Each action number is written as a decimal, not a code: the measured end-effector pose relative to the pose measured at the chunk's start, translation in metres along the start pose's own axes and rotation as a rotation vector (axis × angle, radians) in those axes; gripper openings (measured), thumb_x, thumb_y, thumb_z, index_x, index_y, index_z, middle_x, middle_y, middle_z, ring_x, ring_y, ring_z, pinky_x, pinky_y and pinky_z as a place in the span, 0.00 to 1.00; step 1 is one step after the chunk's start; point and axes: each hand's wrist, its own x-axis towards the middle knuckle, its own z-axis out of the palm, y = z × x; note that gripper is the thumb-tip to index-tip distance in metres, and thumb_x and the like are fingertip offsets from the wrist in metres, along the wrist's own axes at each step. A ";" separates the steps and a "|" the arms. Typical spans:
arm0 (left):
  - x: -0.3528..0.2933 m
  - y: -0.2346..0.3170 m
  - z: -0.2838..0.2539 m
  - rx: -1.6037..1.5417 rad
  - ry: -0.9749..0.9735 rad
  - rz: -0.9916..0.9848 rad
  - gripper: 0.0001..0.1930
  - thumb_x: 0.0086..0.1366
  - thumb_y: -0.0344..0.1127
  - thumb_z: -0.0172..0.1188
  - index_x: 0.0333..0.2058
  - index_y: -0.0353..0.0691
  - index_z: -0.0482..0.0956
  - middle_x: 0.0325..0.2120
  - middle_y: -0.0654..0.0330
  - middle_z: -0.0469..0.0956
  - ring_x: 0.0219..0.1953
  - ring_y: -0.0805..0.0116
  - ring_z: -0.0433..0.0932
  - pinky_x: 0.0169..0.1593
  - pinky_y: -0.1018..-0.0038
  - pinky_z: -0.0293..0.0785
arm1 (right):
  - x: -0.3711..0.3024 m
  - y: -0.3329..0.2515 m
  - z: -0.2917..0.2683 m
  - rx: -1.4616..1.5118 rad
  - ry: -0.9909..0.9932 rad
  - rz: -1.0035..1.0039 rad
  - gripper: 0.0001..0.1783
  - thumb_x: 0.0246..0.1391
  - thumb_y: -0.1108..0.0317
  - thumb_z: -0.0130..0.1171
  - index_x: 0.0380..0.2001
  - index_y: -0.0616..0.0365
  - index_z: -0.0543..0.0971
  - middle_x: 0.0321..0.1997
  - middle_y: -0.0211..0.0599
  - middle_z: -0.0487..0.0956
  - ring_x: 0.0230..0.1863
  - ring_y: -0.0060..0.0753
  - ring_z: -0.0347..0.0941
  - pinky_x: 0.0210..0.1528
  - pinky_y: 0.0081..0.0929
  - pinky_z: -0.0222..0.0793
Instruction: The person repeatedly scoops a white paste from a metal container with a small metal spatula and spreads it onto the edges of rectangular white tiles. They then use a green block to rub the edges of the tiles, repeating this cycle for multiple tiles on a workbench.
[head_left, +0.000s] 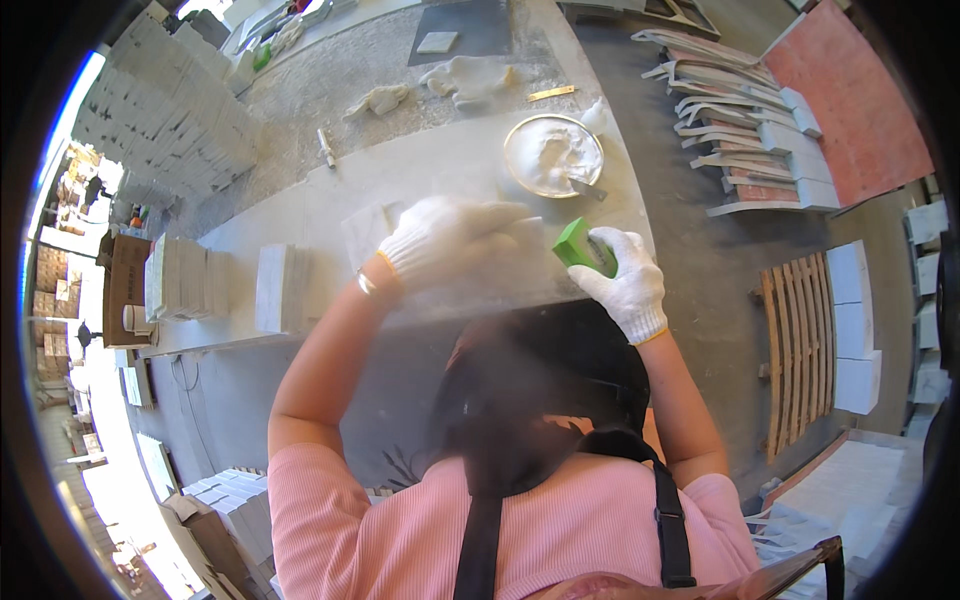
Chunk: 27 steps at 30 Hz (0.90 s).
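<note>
Head view: the green block (pixel 573 244) is right of centre in the frame, raised in front of the near edge of the counter (pixel 410 155) as seen from above; its exact clearance from the surface cannot be read. The right grip (pixel 628 280), in a white glove, is closed on the block, with the thumb along the lower left side and the fingers over the upper right side. The long axis of the block slants from upper left to lower right, and its exposed end projects from the grip toward the left grip (pixel 440 238). The right hand is therefore the nearer one, in direct contact; the left is apart from the block, to its left. The left grip, also gloved, is blurred, with its fingers extended toward the right of the frame; whether it grasps anything cannot be told. A pale flat piece (pixel 368 235) shows just beside it, on its left side. The round tub (pixel 506 152) of white material is above the block in the frame, with a scraper (pixel 590 189) at its lower right rim.
</note>
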 end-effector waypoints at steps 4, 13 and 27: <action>0.001 -0.007 0.019 0.250 0.176 0.145 0.31 0.57 0.46 0.71 0.60 0.51 0.79 0.60 0.51 0.77 0.61 0.45 0.75 0.61 0.54 0.72 | -0.013 -0.001 -0.008 0.565 0.021 0.210 0.34 0.56 0.60 0.68 0.65 0.58 0.74 0.58 0.36 0.78 0.54 0.27 0.75 0.57 0.29 0.72; -0.033 -0.022 0.045 0.272 0.367 0.141 0.51 0.44 0.64 0.75 0.62 0.36 0.73 0.65 0.50 0.71 0.69 0.41 0.65 0.69 0.47 0.62 | -0.025 -0.044 0.011 0.688 -0.020 0.097 0.40 0.59 0.63 0.60 0.73 0.63 0.63 0.65 0.40 0.74 0.61 0.32 0.71 0.65 0.30 0.67; -0.031 -0.032 0.051 0.184 0.396 0.134 0.48 0.42 0.58 0.78 0.61 0.39 0.76 0.65 0.52 0.72 0.70 0.44 0.65 0.69 0.50 0.63 | 0.001 -0.070 0.016 0.894 -0.146 0.283 0.39 0.68 0.66 0.53 0.77 0.65 0.53 0.75 0.41 0.64 0.74 0.31 0.59 0.75 0.30 0.53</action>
